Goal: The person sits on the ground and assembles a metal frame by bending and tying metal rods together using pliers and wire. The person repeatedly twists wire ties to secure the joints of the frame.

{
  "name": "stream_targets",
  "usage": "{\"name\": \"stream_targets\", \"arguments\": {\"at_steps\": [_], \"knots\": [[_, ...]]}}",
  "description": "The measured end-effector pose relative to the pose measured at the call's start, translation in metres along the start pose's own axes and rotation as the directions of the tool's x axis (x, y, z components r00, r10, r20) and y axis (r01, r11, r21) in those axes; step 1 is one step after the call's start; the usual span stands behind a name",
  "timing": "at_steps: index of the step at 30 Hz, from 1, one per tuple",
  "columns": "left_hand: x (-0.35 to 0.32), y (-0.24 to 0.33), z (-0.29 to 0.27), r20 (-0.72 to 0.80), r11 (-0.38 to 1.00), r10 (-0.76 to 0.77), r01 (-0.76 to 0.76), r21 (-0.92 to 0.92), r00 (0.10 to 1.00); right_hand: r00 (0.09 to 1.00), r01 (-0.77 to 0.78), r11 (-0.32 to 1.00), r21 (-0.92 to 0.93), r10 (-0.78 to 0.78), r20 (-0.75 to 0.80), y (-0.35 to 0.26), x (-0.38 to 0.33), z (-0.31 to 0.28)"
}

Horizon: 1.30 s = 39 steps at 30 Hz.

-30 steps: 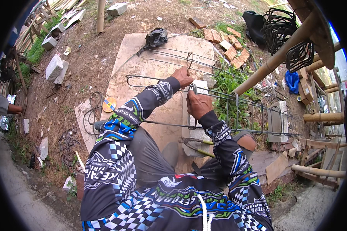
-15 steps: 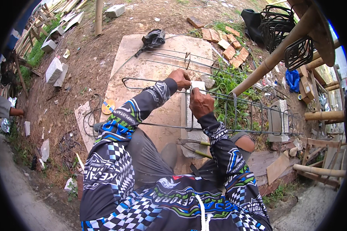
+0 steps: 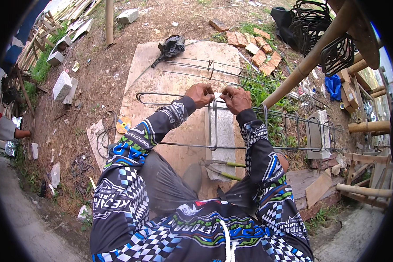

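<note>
I am wearing a long-sleeved jersey, black with white checks and blue, green and yellow bands, a white cord hanging at my chest, and grey trousers.

One head-worn fisheye view, steeply downward and close over the person's own forearms and lap.

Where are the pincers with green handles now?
In the head view, the pincers lie low at centre on the grey block, under the rebar cage, below both hands.
</note>
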<state>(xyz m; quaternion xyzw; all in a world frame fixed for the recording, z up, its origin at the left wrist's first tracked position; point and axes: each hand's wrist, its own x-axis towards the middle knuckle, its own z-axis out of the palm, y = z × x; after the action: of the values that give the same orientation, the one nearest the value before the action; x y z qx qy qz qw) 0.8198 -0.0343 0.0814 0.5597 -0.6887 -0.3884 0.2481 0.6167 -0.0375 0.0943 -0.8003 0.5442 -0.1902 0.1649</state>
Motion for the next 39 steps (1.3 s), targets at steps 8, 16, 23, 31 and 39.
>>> {"name": "stream_targets", "arguments": {"at_steps": [8, 16, 23, 31, 39], "knots": [[0.005, 0.004, 0.002, -0.042, 0.999, -0.007, 0.009, 0.048, 0.999, 0.781, -0.327, 0.91, 0.254, 0.108, 0.615, 0.049, 0.061, 0.025], [0.001, 0.01, 0.003, -0.066, 0.996, -0.071, 0.074, 0.055, 0.995, 0.91, -0.195, 0.844, 0.5, -0.034, 0.413, 0.03, 0.014, 0.028], [-0.004, 0.006, 0.003, -0.082, 0.995, -0.074, 0.079, 0.055, 0.994, 0.966, -0.247, 0.968, 0.05, 0.25, -0.064, -0.02, -0.06, 0.01], [0.001, 0.012, 0.006, -0.103, 0.999, -0.015, 0.02, 0.048, 0.995, 0.986, -0.119, 0.938, 0.327, 0.071, 0.154, -0.002, -0.052, 0.062], [-0.009, 0.016, 0.011, -0.118, 0.999, 0.029, -0.023, 0.044, 0.993, 0.938, 0.244, 0.946, -0.216, -0.173, 0.3, -0.017, -0.014, -0.028]]}}
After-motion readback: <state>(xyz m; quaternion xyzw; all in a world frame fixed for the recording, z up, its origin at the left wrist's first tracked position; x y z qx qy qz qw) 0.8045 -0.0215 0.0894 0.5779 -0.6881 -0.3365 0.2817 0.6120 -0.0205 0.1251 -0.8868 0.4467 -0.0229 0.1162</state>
